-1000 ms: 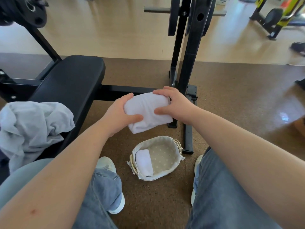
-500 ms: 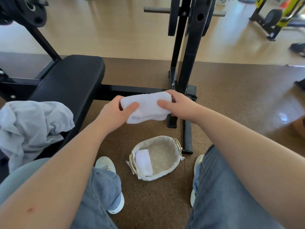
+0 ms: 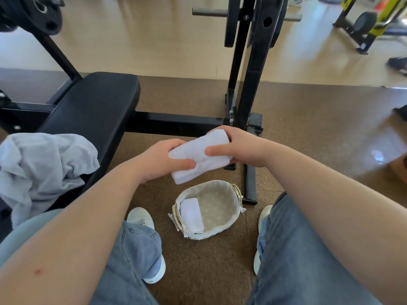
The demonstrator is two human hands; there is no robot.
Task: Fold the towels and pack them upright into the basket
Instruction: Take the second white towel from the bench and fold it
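Above the lined wicker basket (image 3: 236, 213), which sits on the cork floor (image 3: 308, 139) between the person's shoes, both hands hold a folded white towel (image 3: 198, 157) in the air. The left hand (image 3: 163, 159) grips its lower left end with the thumb across the front. The right hand (image 3: 242, 148) grips the upper right end, thumb on top and fingers curled behind. The bundle is a compact oblong, tilted, with its left end lower. A second folded towel (image 3: 191, 214) already sits along the basket's left wall, apparently on edge, and the rest of the dotted lining is free. A crumpled grey cloth (image 3: 44, 168) lies on the weight bench (image 3: 94, 106) to the left.

The step in hand looks like the last tightening of the fold before packing. To do it well, squeeze the layers flat so no edge springs loose, and turn the bundle so a folded edge faces up. Then lower it right beside the packed towel, touching it, so each props the other. Letting go with one hand too early could let the fold open.
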